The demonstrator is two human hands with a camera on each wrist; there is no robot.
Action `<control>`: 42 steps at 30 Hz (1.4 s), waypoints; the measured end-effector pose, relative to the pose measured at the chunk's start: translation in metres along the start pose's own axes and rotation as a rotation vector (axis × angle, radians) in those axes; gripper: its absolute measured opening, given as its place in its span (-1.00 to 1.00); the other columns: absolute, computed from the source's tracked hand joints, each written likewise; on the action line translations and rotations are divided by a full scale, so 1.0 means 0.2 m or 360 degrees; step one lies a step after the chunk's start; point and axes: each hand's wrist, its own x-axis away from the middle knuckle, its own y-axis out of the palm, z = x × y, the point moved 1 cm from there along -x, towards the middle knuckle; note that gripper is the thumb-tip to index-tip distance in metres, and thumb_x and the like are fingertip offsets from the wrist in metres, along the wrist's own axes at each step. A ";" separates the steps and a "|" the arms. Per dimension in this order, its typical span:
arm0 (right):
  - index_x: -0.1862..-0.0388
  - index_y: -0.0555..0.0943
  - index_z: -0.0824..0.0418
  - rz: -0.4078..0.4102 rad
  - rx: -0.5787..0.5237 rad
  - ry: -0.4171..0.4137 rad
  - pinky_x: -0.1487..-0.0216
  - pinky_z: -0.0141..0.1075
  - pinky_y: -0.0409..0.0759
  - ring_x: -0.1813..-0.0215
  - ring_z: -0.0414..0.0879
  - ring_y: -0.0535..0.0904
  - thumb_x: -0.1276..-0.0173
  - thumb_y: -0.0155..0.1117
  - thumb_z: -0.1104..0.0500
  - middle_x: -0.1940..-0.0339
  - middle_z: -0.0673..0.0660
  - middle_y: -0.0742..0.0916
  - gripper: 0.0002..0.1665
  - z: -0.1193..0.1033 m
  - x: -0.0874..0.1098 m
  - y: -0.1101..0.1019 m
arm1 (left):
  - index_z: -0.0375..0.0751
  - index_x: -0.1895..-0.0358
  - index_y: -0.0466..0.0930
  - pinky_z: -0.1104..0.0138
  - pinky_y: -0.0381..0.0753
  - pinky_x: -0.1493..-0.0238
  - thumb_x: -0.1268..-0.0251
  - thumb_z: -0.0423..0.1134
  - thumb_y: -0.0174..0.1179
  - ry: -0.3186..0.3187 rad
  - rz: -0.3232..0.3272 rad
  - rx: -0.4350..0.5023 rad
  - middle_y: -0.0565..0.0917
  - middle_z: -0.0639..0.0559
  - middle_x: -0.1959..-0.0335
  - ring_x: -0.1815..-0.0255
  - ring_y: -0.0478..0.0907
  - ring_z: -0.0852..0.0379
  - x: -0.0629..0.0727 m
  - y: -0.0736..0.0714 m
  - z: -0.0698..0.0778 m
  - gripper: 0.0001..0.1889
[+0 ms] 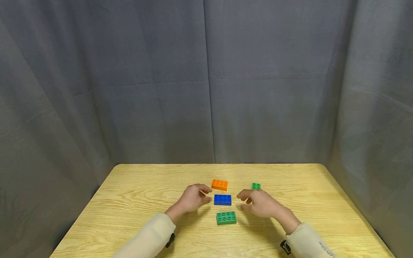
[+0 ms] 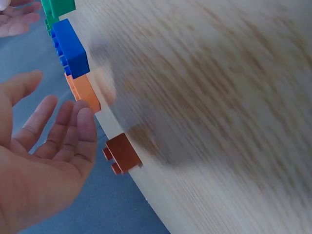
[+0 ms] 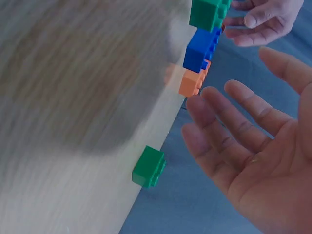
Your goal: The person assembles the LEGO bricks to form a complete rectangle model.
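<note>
A blue brick (image 1: 222, 200) lies studs up on the table, with one hand on each side of it. My left hand (image 1: 192, 197) hovers at its left, fingers loosely bent and apart from it. On the other side, my right hand (image 1: 259, 202) is held likewise, holding nothing. Behind the blue brick lies an orange brick (image 1: 219, 185); in front of it, a long green brick (image 1: 226, 218). A smaller green brick (image 1: 256, 186) sits just beyond the right hand, partly hidden by it. The left wrist view also shows a small reddish-brown brick (image 2: 124, 152), hidden in the head view.
The pale wooden table (image 1: 129, 200) has rounded far corners. Grey curtains (image 1: 161, 107) hang behind it and along both sides. Dark straps show at both sleeve cuffs.
</note>
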 end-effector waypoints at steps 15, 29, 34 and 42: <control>-0.08 0.66 0.23 -0.0064 -0.0117 -0.0092 0.22 -0.32 0.64 0.18 -0.08 0.70 -0.35 0.38 0.04 0.05 0.17 0.77 -0.59 0.00 -0.03 0.09 | -0.25 -0.10 0.67 0.23 0.71 0.09 -0.30 -0.27 0.35 -0.0052 -0.0011 0.0044 0.69 -0.10 -0.05 0.09 0.69 0.03 -0.06 0.08 0.01 -0.67; 0.01 0.69 0.17 -0.0135 -0.0156 -0.0101 0.24 -0.35 0.58 0.26 -0.27 0.62 -0.26 0.47 0.05 0.17 0.05 0.77 -0.64 -0.03 -0.05 0.13 | -0.22 -0.08 0.70 0.21 0.71 0.13 -0.24 -0.27 0.39 -0.0093 -0.0027 0.0076 0.72 -0.10 0.01 0.12 0.71 0.00 -0.08 0.12 0.00 -0.66; 0.06 0.70 0.13 -0.0154 -0.0141 -0.0106 0.25 -0.38 0.58 0.28 -0.31 0.61 -0.23 0.50 0.07 0.20 0.01 0.77 -0.68 -0.03 -0.06 0.14 | -0.21 -0.03 0.72 0.21 0.72 0.13 -0.21 -0.30 0.41 -0.0103 -0.0021 0.0067 0.75 -0.08 0.05 0.14 0.73 0.01 -0.09 0.13 0.00 -0.69; 0.12 0.71 0.07 -0.0165 -0.0101 -0.0099 0.26 -0.39 0.54 0.31 -0.34 0.56 -0.19 0.53 0.10 0.26 -0.03 0.75 -0.71 -0.04 -0.06 0.15 | -0.21 -0.01 0.73 0.25 0.70 0.16 -0.19 -0.32 0.42 -0.0111 -0.0008 0.0063 0.76 -0.07 0.09 0.19 0.71 0.06 -0.09 0.13 0.00 -0.70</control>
